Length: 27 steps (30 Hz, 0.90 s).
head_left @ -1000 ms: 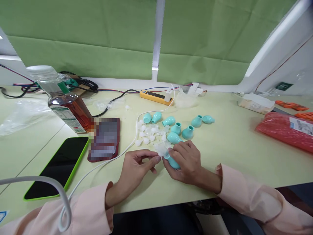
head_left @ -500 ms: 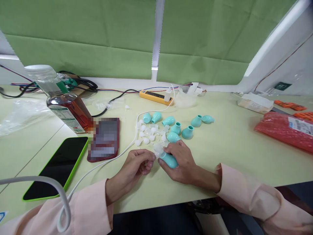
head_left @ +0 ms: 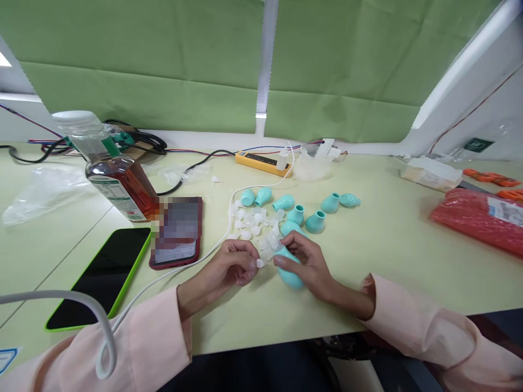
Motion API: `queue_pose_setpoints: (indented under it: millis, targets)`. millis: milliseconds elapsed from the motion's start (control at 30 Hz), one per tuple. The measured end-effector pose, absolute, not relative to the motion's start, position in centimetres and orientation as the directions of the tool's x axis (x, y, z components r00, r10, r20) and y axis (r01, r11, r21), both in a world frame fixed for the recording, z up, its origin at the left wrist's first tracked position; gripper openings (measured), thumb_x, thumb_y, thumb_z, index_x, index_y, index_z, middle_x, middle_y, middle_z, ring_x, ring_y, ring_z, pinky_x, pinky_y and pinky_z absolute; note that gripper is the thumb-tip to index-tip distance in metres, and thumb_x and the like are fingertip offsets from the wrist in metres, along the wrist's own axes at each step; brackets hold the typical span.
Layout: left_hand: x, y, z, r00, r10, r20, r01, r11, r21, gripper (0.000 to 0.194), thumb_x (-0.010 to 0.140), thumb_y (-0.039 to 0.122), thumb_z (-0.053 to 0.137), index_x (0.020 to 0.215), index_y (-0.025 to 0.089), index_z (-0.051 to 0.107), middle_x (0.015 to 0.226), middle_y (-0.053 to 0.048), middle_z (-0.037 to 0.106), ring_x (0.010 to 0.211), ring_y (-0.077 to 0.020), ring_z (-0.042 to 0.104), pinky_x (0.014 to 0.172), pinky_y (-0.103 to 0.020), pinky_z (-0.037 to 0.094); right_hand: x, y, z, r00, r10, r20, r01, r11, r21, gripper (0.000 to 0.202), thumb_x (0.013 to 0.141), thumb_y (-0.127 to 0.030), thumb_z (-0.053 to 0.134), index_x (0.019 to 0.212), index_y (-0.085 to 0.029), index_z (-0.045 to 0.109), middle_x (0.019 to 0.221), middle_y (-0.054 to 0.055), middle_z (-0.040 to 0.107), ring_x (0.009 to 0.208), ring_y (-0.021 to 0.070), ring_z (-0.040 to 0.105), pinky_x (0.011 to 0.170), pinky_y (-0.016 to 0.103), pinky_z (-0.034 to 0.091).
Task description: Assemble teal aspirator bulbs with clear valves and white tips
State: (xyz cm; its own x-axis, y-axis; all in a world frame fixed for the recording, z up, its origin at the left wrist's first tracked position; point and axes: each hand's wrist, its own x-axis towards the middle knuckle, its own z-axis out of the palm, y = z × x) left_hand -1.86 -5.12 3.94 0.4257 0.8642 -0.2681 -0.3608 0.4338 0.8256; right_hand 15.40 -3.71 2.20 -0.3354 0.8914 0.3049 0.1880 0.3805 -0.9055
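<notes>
Far left on tabletop (head_left: 232, 332) I see a crumpled plastic bag (head_left: 43, 193). Nearer to the front edge lies a green-edged phone (head_left: 98, 277), screen dark; behind it a bottle (head_left: 125, 190) w/ brown liquid, approx. in front of the coiled black cable (head_left: 149, 141) by the back edge. Next is a red-cased phone (head_left: 177, 234), partly blurred. My left hand (head_left: 232, 267) is closed at thumb + index, pinching a small clear piece (head_left: 260, 263). Behind it are many small white pcs (head_left: 246, 218) in a heap; the yellow power strip (head_left: 261, 163) is near the back edge. Translucent pcs (head_left: 267, 242) are btw. both hands. One teal bulb (head_left: 289, 275) is in front of these, mid front edge, under my right hand (head_left: 306, 261), which is half curled; I can't tell if it grips the bulb or only touches. Other teal bulbs (head_left: 330, 203) lie behind. Toward the right: a small box (head_left: 431, 173), then a red pkg. (head_left: 478, 212).
</notes>
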Motion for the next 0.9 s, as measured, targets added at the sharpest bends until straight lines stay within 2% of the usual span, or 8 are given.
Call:
queue_pose_setpoints:
  millis: [100,200,367,467,567,633,767,900]
  targets:
    - [-1.9,-5.0,4.0,0.359,0.91,-0.208,-0.314,0.328,0.891,0.006,0.056,0.007,0.054,0.054,0.012,0.056,0.043,0.003,0.049,0.037,-0.0033,0.037,0.036,-0.016,0.024,15.7,-3.5,2.1,-0.3,0.865,0.403,0.201,0.47,-0.859,0.017,0.067,-0.028,0.06,0.072,-0.019,0.047,0.065,-0.002,0.047,0.06,0.0102,0.046,0.057,0.023,0.04]
    - [-1.9,-4.8,3.8,0.135,0.979,-0.154,-0.193,0.179,0.965,0.004,0.061,0.015,0.06,0.059,0.012,0.058,0.046,0.002,0.051,0.041,-0.0052,0.042,0.038,-0.016,0.031,15.9,-3.5,2.3,-0.325,0.781,0.534,0.244,0.614,-0.75,0.019,0.065,-0.024,0.061,0.08,-0.02,0.05,0.071,0.0,0.054,0.066,0.0128,0.05,0.062,0.026,0.043]
    - [-1.8,-4.4,3.3,-0.011,0.98,-0.198,-0.141,0.194,0.971,0.019,0.06,0.027,0.066,0.068,0.011,0.059,0.054,-0.001,0.058,0.05,-0.0094,0.052,0.045,-0.019,0.043,15.8,-3.4,2.7,-0.44,0.662,0.607,0.306,0.746,-0.592,0.024,0.069,-0.02,0.057,0.092,-0.02,0.051,0.084,0.004,0.058,0.075,0.0154,0.054,0.068,0.03,0.044]
    - [-1.7,-4.6,3.3,0.012,0.983,-0.184,-0.149,0.184,0.972,0.023,0.065,0.032,0.061,0.075,0.012,0.057,0.06,-0.001,0.058,0.052,-0.0109,0.055,0.049,-0.022,0.047,15.7,-3.3,2.7,-0.514,0.614,0.599,0.315,0.784,-0.535,0.025,0.072,-0.019,0.054,0.096,-0.018,0.048,0.085,0.006,0.057,0.077,0.0153,0.054,0.068,0.03,0.045]
    - [-1.6,-5.0,3.4,0.085,0.987,-0.134,-0.091,0.141,0.986,0.034,0.076,0.043,0.043,0.079,0.012,0.055,0.055,0.0,0.052,0.047,-0.0115,0.051,0.041,-0.022,0.042,15.7,-3.3,2.4,-0.582,0.575,0.574,0.339,0.814,-0.472,0.025,0.075,-0.021,0.052,0.098,-0.016,0.045,0.086,0.007,0.056,0.08,0.0163,0.054,0.067,0.03,0.045]
    - [-1.5,-5.4,3.5,0.122,0.989,-0.085,0.042,0.081,0.996,0.041,0.08,0.046,0.034,0.07,0.012,0.055,0.051,0.0,0.049,0.043,-0.0102,0.046,0.039,-0.02,0.036,15.7,-3.5,2.2,-0.622,0.561,0.547,0.35,0.824,-0.446,0.024,0.076,-0.022,0.051,0.098,-0.016,0.043,0.088,0.008,0.056,0.08,0.0166,0.054,0.066,0.029,0.045]
    - [-1.4,-5.9,3.5,0.221,0.973,0.06,0.365,-0.139,0.92,0.04,0.079,0.042,0.038,0.052,0.014,0.048,0.047,0.002,0.043,0.045,-0.0079,0.037,0.044,-0.021,0.028,15.7,-3.9,2.0,-0.668,0.553,0.497,0.355,0.824,-0.441,0.019,0.076,-0.021,0.05,0.093,-0.016,0.042,0.085,0.007,0.055,0.075,0.0156,0.053,0.062,0.029,0.044]
    - [-1.4,-5.9,3.6,0.306,0.951,0.045,0.326,-0.149,0.934,0.042,0.082,0.039,0.035,0.047,0.015,0.039,0.044,0.004,0.033,0.044,-0.007,0.029,0.045,-0.022,0.024,15.6,-4.1,2.4,-0.675,0.534,0.509,0.272,0.822,-0.501,0.02,0.076,-0.019,0.051,0.094,-0.016,0.042,0.087,0.007,0.054,0.079,0.0155,0.051,0.066,0.029,0.044]
